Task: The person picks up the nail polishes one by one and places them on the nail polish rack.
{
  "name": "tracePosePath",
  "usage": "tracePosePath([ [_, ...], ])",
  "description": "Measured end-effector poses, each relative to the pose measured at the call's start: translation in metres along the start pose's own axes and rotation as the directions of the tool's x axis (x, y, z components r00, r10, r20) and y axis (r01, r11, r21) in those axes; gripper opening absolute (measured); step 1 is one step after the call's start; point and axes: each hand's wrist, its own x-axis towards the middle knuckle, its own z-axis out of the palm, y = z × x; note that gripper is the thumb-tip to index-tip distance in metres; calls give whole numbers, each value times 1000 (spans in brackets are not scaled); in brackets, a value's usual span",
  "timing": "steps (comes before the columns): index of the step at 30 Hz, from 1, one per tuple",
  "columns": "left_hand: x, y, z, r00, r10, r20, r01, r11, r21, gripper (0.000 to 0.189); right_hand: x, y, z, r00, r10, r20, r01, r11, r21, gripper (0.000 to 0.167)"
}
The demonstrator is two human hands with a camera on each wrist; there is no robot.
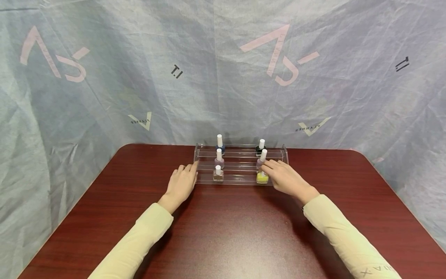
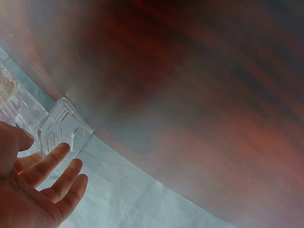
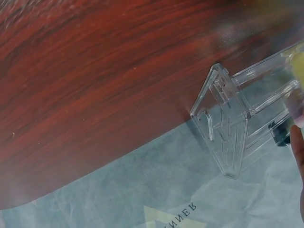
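Observation:
A clear stepped acrylic rack (image 1: 240, 179) holds small nail polish bottles with white caps on three tiers. My left hand (image 1: 182, 180) is at its left end; in the left wrist view the fingers (image 2: 52, 164) extend against the clear side panel (image 2: 71, 128). My right hand (image 1: 285, 178) pinches the cap of the yellow nail polish bottle (image 1: 262, 178) on the front tier, its fingertips covering the cap's top. Just behind, a lilac bottle (image 1: 263, 155) leans slightly right. Farther back is a black bottle (image 1: 260, 150). The right thumb is hidden.
On the rack's left side stand a glittery bottle (image 1: 218, 176), a lilac bottle (image 1: 219, 161) and a blue bottle (image 1: 220, 147), front to back. The dark red wooden table (image 1: 223, 232) ends just behind the rack, where a grey printed cloth (image 1: 216, 77) hangs.

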Motion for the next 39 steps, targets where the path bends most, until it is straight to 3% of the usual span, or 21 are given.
tracePosePath([
  [11, -1, -1, 0, 1000, -2, 6, 2, 1000, -2, 40, 0, -1, -1, 1000, 8, 4, -8, 1000, 9, 40],
  [20, 0, -1, 2, 1000, 5, -9, -5, 1000, -6, 42, -1, -1, -5, 999, 39, -2, -39, 999, 11, 32],
  [29, -1, -3, 2, 999, 6, 40, -6, 1000, 6, 51, -6, 3, -14, 995, 82, -59, -81, 997, 15, 25],
  [39, -1, -7, 0, 998, -12, 58, 14, 999, -34, 46, -29, 8, -23, 983, 183, 8, -183, 981, 58, 39],
])
